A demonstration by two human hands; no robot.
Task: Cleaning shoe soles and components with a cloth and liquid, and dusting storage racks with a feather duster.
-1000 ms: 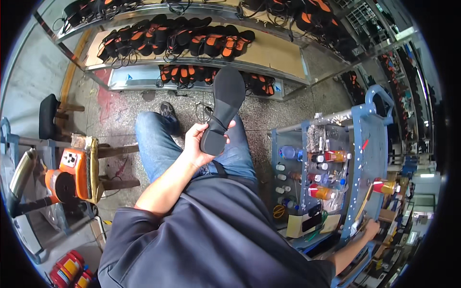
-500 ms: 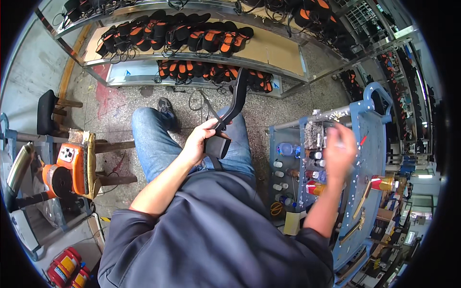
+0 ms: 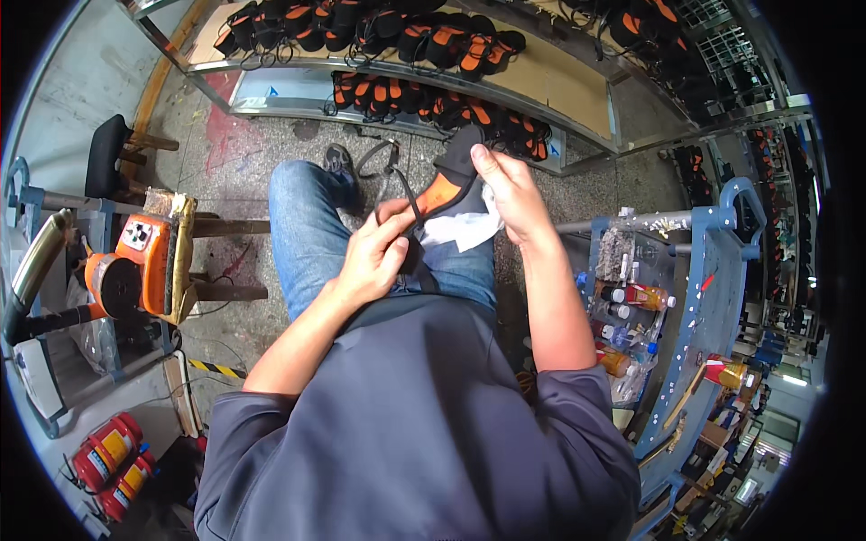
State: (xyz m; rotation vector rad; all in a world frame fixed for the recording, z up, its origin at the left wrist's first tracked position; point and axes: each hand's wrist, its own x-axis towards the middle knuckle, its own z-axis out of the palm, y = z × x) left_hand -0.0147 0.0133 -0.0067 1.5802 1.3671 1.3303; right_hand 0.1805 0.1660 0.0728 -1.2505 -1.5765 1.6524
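A black heeled sandal (image 3: 440,191) with an orange insole and long thin black straps lies tilted across my lap, toe pointing away from me. My left hand (image 3: 372,257) is closed round its heel end, by the ankle strap. At the toe end, the thumb of my right hand (image 3: 516,197) presses on the upper side. A crumpled white cloth or tissue (image 3: 467,231) is bunched under the sandal, with one edge in my right hand. My right fingertips are partly hidden behind the sandal and the white piece.
Metal shelves (image 3: 379,72) ahead carry rows of similar sandals. On my right stands a blue cart (image 3: 695,316) with several bottles. An orange machine (image 3: 144,261) and a black-seated stool (image 3: 108,158) are at my left, with red fire extinguishers (image 3: 108,455) lower down.
My right hand has come from the cart to the sandal, and a white cloth or tissue now shows in it. The sandal has turned so its orange insole faces up.
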